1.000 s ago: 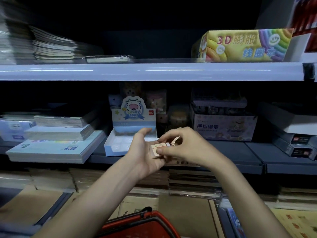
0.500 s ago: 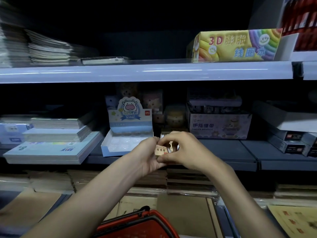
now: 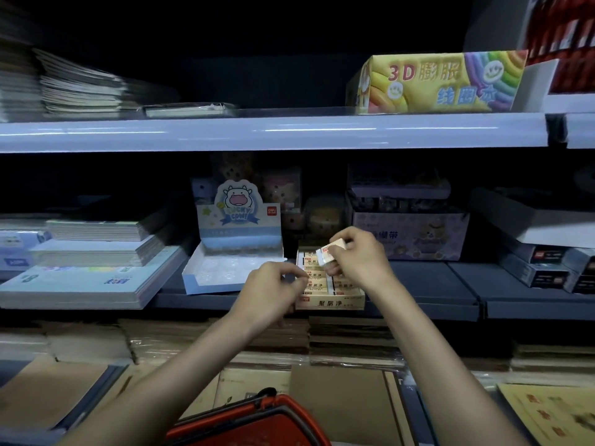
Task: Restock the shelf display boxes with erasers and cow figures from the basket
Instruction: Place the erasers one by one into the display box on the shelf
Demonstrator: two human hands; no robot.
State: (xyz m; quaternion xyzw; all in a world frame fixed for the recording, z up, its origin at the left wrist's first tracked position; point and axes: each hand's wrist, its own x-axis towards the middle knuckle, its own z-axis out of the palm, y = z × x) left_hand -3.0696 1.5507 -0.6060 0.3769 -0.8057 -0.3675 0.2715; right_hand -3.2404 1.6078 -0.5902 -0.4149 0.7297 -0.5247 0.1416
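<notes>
Left grip (image 3: 273, 292) curled; right grip (image 3: 359, 260) pinches eraser (image 3: 329, 253).

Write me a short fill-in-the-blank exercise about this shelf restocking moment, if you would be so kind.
1. The right hand pinches an ____ over the beige display box.
2. The cow display box stands to the ____ of the beige one.
3. The basket at the bottom is ____.
4. The colourful 3D box sits on the ____ shelf.
Missing words: eraser; left; red; upper.
</notes>
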